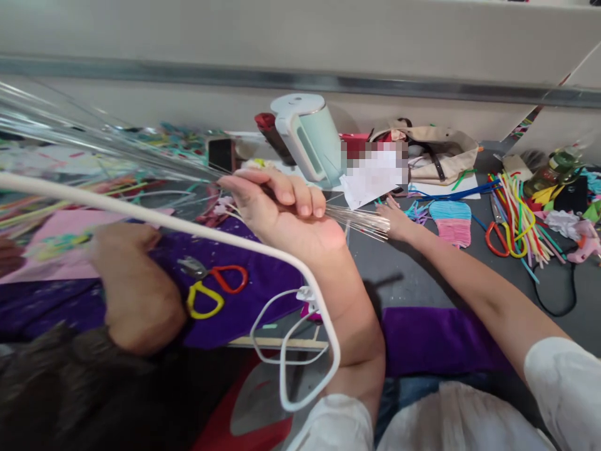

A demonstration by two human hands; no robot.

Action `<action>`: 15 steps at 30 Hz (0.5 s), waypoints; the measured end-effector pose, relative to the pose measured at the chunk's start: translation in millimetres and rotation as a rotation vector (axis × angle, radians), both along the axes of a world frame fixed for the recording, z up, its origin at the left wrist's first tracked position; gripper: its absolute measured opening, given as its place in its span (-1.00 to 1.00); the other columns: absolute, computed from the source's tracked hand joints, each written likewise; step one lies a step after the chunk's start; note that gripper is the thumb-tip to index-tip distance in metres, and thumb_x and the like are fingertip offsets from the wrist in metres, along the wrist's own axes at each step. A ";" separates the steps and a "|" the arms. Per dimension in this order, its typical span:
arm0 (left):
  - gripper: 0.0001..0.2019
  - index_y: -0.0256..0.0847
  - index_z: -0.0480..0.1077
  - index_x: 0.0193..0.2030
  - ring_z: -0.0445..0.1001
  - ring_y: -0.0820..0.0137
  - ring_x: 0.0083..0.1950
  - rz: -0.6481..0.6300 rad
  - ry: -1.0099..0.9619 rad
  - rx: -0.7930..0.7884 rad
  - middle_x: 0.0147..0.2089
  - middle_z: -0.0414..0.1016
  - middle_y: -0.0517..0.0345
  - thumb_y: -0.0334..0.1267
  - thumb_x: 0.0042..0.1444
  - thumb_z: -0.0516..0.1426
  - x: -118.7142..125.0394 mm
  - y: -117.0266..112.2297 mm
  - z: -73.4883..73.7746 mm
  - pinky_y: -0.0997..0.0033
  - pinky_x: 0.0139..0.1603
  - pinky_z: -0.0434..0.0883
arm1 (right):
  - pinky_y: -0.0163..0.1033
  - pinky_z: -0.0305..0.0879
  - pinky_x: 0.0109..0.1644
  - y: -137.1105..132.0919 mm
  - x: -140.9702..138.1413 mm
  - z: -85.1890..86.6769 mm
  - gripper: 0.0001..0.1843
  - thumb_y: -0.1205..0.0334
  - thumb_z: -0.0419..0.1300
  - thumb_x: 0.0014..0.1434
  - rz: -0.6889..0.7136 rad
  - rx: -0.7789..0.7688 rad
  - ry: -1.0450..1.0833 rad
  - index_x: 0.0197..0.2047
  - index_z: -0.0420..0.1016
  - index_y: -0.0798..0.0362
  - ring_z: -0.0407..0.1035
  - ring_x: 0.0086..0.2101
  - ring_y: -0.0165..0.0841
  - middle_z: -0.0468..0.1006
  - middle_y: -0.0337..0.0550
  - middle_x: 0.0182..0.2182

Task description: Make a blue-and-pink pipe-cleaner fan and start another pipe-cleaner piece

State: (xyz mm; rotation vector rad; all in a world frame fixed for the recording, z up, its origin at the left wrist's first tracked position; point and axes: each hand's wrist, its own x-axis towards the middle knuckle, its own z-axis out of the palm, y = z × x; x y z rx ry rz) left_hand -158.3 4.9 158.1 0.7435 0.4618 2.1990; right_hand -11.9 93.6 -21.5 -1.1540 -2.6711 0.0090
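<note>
Grey surface [422, 275] below pale wall, littered with craft scraps. Head view: left hand [282, 207] clenched round bundle of clear fibres [361, 219], above purple cloth [263, 288]. Right hand [398, 222] at fibre tips, grip impossible to tell. Scissors [193, 268] on cloth; kettle [314, 141] behind. Another person's hand [136, 294] left, blurred.
</note>
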 end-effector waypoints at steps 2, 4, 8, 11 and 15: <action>-0.59 -0.19 0.27 -0.41 -0.05 0.67 -0.70 -0.012 -0.017 -0.002 -0.58 -0.03 0.39 0.12 0.28 0.02 0.4 3.1 -0.9 0.55 -0.68 -0.09 | 0.20 -0.18 0.41 0.0 22.2 13.4 -0.72 0.46 0.14 0.17 -0.043 0.022 0.009 -0.08 0.58 0.17 0.10 0.30 -0.06 0.45 0.17 0.13; -0.59 -0.19 0.26 -0.41 -0.06 0.66 -0.70 -0.039 -0.050 -0.008 -0.60 -0.02 0.39 0.11 0.28 0.03 4.0 8.0 -2.1 0.55 -0.69 -0.11 | 0.18 -0.09 0.39 -5.8 43.1 27.4 -0.78 0.38 0.22 0.14 -0.079 0.007 0.145 -0.13 0.59 0.17 0.07 0.32 -0.03 0.38 0.17 0.21; -0.58 -0.19 0.26 -0.44 -0.07 0.64 -0.71 -0.136 -0.050 -0.091 -0.63 0.01 0.39 0.12 0.26 0.05 24.3 23.2 -9.2 0.56 -0.72 -0.12 | -0.03 0.28 0.18 -32.4 74.0 42.9 -0.72 0.23 0.08 0.26 -0.283 -0.097 0.672 -0.09 0.56 0.11 0.41 0.05 -0.19 0.55 0.04 0.02; -0.60 -0.20 0.30 -0.42 -0.06 0.65 -0.72 -0.249 -0.001 -0.135 -0.64 0.06 0.39 0.09 0.25 0.09 49.9 37.8 -23.0 0.56 -0.73 -0.11 | -0.13 0.40 -0.07 -53.6 88.3 38.9 -0.72 0.14 0.07 0.23 -0.459 -0.232 1.001 -0.16 0.55 0.07 0.49 -0.23 -0.26 0.63 -0.10 -0.23; -0.62 -0.22 0.35 -0.38 0.02 0.65 -0.73 -0.421 0.152 -0.212 -0.65 0.14 0.40 0.09 0.12 0.22 85.5 55.1 -58.5 0.57 -0.73 -0.05 | -0.17 0.39 -0.09 -67.5 98.4 26.3 -0.74 0.10 0.12 0.16 -0.528 -0.221 1.213 -0.18 0.53 0.04 0.49 -0.22 -0.28 0.63 -0.14 -0.26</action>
